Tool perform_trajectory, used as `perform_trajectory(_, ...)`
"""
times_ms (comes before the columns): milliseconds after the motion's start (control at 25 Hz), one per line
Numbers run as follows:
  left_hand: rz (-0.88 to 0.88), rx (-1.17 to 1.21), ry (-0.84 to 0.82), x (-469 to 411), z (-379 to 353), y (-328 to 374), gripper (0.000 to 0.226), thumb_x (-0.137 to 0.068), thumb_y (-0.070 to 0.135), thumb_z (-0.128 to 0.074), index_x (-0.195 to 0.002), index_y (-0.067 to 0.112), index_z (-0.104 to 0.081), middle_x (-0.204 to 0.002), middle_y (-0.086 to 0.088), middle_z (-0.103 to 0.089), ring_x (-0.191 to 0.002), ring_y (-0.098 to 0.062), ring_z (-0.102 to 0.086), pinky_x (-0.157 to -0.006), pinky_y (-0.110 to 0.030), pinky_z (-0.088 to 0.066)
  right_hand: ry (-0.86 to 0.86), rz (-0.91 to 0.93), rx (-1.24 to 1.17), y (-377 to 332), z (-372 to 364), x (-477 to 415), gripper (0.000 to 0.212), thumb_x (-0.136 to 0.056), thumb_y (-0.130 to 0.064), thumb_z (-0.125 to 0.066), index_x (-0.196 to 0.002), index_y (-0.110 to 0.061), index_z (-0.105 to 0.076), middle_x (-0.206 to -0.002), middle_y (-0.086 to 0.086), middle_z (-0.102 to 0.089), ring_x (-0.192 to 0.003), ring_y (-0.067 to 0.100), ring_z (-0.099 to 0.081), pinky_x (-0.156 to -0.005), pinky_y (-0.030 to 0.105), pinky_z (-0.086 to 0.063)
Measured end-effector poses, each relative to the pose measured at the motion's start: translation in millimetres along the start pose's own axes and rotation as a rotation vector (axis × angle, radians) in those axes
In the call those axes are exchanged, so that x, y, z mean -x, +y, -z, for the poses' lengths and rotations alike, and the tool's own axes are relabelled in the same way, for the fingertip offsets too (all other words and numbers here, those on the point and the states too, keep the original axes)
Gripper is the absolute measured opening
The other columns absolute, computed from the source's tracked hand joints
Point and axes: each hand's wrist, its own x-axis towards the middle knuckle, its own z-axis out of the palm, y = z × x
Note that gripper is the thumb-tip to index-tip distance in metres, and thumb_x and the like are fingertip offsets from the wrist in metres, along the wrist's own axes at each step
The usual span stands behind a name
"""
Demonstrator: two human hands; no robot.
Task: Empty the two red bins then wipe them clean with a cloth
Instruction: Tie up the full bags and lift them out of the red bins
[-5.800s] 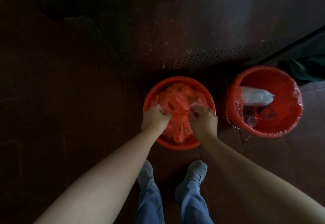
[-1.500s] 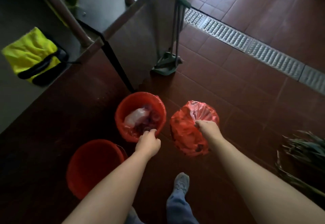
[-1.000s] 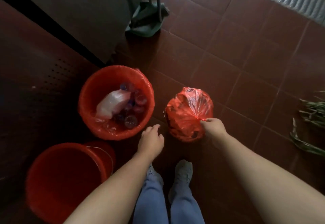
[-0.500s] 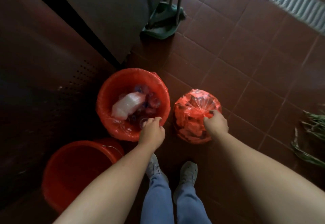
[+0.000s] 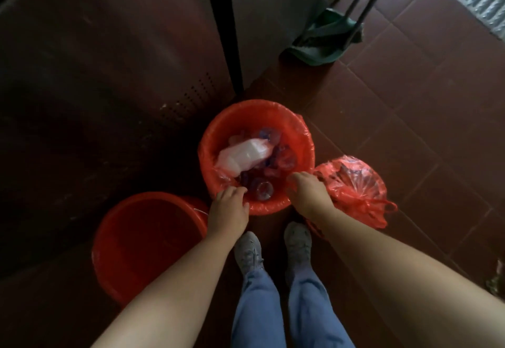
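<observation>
On the tiled floor (image 5: 410,118), an empty bin (image 5: 147,243) stands lower left, the left hand (image 5: 228,211) and right hand (image 5: 308,194) both clasp the near rim of the full bin (image 5: 254,118) at centre, a tied bag (image 5: 355,189) just right of it, a dustpan (image 5: 325,44) upper right.

Your lined red bin (image 5: 247,119) standing upright, holding bottles (image 5: 263,191) and white plastic (image 5: 243,156), 2nd red bin (image 5: 142,238) sitting empty beside it.

Bag-lined red plastic bin (image 5: 257,118) on tiled floor (image 5: 410,101). Unlined red plastic bin (image 5: 142,238) at its 8 o'clock; tied red plastic bag (image 5: 352,183) just beside at 4; green mop (image 5: 322,44) at 1.
</observation>
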Motion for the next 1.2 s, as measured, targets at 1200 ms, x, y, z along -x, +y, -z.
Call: perform_trajectory(1200,-0.177,-0.288,0.211,-27.5,-67.9,-20.6,0.032,-0.085,0.034,-0.071,-0.109,0.019,-0.056,-0.106,-0.003,-0.052,-0.102,-0.027,-0.049,-0.089,-0.042,-0.043,0.143,0.127,0.165,8.5,-50.4,-61.2,0.022,-0.102,-0.031,-0.048,-0.111,-0.016,-0.062,-0.107,0.003,-0.062,-0.102,0.03,-0.057,-0.09,0.042,-0.041)
